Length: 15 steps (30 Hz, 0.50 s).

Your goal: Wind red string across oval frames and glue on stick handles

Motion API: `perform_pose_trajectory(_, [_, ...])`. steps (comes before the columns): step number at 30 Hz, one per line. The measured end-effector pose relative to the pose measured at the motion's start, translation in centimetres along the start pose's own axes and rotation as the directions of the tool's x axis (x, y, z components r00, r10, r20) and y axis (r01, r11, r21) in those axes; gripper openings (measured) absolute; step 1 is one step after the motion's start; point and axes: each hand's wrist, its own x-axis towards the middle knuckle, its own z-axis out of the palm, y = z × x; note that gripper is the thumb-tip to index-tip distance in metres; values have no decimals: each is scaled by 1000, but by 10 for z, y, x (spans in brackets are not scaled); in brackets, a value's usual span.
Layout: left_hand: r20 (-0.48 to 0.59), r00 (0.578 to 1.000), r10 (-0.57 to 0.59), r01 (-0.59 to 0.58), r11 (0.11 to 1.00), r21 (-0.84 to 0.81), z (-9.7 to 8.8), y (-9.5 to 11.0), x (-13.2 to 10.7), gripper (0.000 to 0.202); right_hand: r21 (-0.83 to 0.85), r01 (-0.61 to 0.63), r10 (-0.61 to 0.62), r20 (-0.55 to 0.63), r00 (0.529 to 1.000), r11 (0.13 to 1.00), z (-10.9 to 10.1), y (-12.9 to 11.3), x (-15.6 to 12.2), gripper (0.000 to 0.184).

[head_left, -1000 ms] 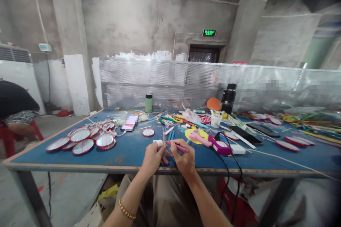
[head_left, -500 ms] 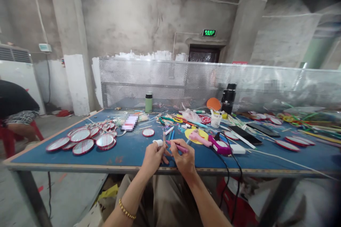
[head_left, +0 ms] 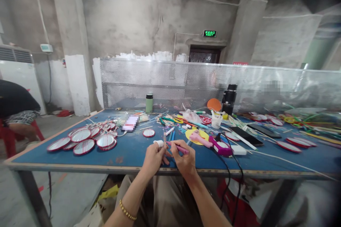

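At the near edge of the blue table (head_left: 125,152) my two hands meet. My left hand (head_left: 153,158), with white tape on a fingertip, is closed on a thin upright stick (head_left: 164,137). My right hand (head_left: 184,161) is closed on a pink stick (head_left: 178,147) that points left toward the upright one. A gold bracelet (head_left: 127,210) circles my left wrist. A pink and purple glue gun (head_left: 213,143) lies just right of my hands, its black cable hanging over the table edge.
Several round red-rimmed mirrors (head_left: 82,140) lie at the left. Coloured sticks, a green bottle (head_left: 149,103), a black flask (head_left: 229,98) and black phones (head_left: 245,134) fill the back and right. A perforated metal screen (head_left: 186,81) backs the table. A person (head_left: 16,110) sits at far left.
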Motion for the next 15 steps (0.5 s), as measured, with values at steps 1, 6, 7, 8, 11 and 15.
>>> perform_pose_trajectory(1, [0, 1000, -3, 3, 1000, 2, 0, 1, 0, 26, 3, -3, 3, -1, 1000, 1000, 0, 0, 0, 16])
perform_pose_trajectory(6, [-3, 1000, -16, 16, 1000, 2, 1, 6, -2, 29, 10, 9, -9, 21, 1000, 1000, 0, -1, 1, 15])
perform_pose_trajectory(7, [-3, 1000, -16, 16, 1000, 6, 1, 7, -2, 29, 8, 9, -9, 24, 1000, 1000, 0, -1, 1, 15])
perform_pose_trajectory(8, [-2, 1000, -14, 14, 1000, 13, 1, 7, -2, 30, 3, 10, -10, 27, 1000, 1000, 0, -1, 1, 15])
perform_pose_trajectory(11, [-1, 1000, -12, 12, 1000, 17, 0, 6, -2, 31, -17, 2, -1, 23, 1000, 1000, 0, 0, 0, 16])
perform_pose_trajectory(15, [4, 1000, -24, 24, 999, -26, 0, 3, -2, 27, -4, -23, 23, 5, 1000, 1000, -1, 1, -2, 16])
